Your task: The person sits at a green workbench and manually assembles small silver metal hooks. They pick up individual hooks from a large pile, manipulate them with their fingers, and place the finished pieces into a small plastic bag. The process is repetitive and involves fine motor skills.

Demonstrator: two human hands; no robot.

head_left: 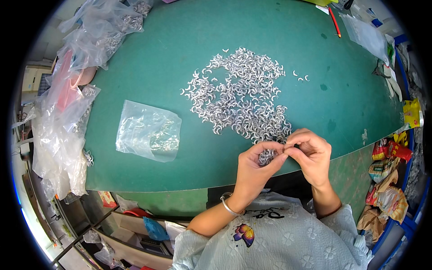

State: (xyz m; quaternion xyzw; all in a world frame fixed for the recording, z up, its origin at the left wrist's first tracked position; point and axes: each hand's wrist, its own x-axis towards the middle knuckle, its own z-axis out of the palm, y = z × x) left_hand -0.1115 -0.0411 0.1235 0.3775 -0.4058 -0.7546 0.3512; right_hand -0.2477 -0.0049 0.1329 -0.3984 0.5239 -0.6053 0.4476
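A broad heap of small silvery, crescent-shaped metal pieces [243, 96] is spread over the green tabletop. At the heap's near edge, my left hand [253, 171] and my right hand [315, 157] meet fingertip to fingertip. Thumb and forefinger of each are pinched together, and whatever is between them is too small to make out. Through the ring of my left thumb and forefinger more crescent pieces [267, 156] show; I cannot tell if they lie in the palm or on the table. Left of the heap lies a clear plastic bag [148, 130] with some shiny bits in it.
Large clear bags [58, 148] bulge along the table's left edge, around a pink container [83, 76]. A red pencil-like stick [335, 22] and a flat clear bag [366, 38] lie far right. Coloured packages [391, 202] sit beside the table at right; open shelving [135, 229] stands at near left.
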